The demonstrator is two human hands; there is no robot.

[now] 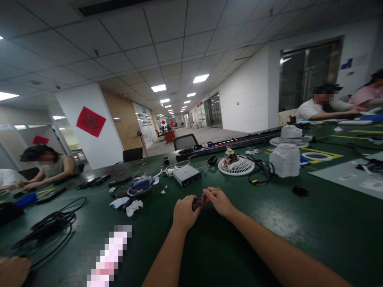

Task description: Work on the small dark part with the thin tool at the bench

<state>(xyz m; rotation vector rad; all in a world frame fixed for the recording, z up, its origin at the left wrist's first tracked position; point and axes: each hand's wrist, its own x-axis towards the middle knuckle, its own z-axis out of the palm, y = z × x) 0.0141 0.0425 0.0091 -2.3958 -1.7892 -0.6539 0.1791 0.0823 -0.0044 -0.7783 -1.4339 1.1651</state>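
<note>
Over the near part of the green table, my left hand (pixel 184 213) is closed around a small dark piece (pixel 196 204), whose exact kind I cannot make out. My right hand (pixel 219 201) meets it from the right, its thumb and fingers pinched together close to the dark piece. Something thin seems to run between the two hands, too small to name. Just beyond them lies a silver-grey box (pixel 187 175) with a dark front face. A white fan grille (pixel 236 166) with an exposed motor (pixel 230 156) on it sits farther right.
A white plastic housing (pixel 284 161) and black cable (pixel 260 175) are at the right. Crumpled white tissue (pixel 134 207) and a blue-filled bowl (pixel 140 185) lie left. Coiled black cable (pixel 50 223) is nearer, beside another person's hand (pixel 13 271). Other people sit at both sides.
</note>
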